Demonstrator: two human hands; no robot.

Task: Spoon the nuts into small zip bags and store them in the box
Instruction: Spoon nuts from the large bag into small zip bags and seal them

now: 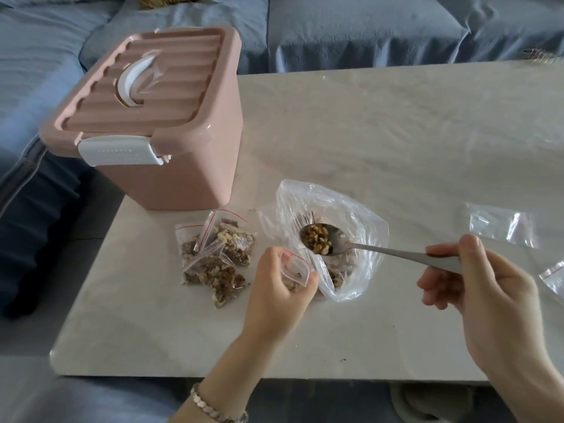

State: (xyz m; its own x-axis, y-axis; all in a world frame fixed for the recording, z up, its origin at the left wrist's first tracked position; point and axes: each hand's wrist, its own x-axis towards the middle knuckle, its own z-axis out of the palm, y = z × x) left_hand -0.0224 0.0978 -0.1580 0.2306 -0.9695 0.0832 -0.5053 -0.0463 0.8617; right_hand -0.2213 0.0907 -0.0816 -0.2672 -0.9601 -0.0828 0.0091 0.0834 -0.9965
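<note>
a blue sofa (pixel 45 71) is seen behind the pale table (pixel 396 132) and to its left. at the table's left end a pink box (pixel 183 166) is set, with its ribbed lid (pixel 152 87) shut and a white latch (pixel 119 150) folded down on the near side. just right of the box and nearer the viewer, a small heap of filled zip bags (pixel 218 261) is laid on the tabletop, each packed with chopped nuts and overlapping its neighbours.

beside the heap is the left hand (pixel 274 288), with a beaded bracelet (pixel 213 407) worn on its wrist. a small zip bag (pixel 295 268) with a red-lined mouth is pinched between its thumb and curled fingers. the mouth is held open and a few nut pieces can be made out inside.

just right of that hand, a large clear plastic bag (pixel 360 221) lies open on the table with loose nuts at its bottom. a metal spoon (pixel 381 251) is held over this bag, its bowl loaded with nuts (pixel 317 239) and poised just above and right of the small bag's mouth. the handle end is gripped by the right hand (pixel 479 282), thumb on top and fingers curled beneath.

further right, an empty zip bag (pixel 500 224) is left flat on the table. a second empty bag (pixel 554 274) is cut off by the frame edge.
</note>
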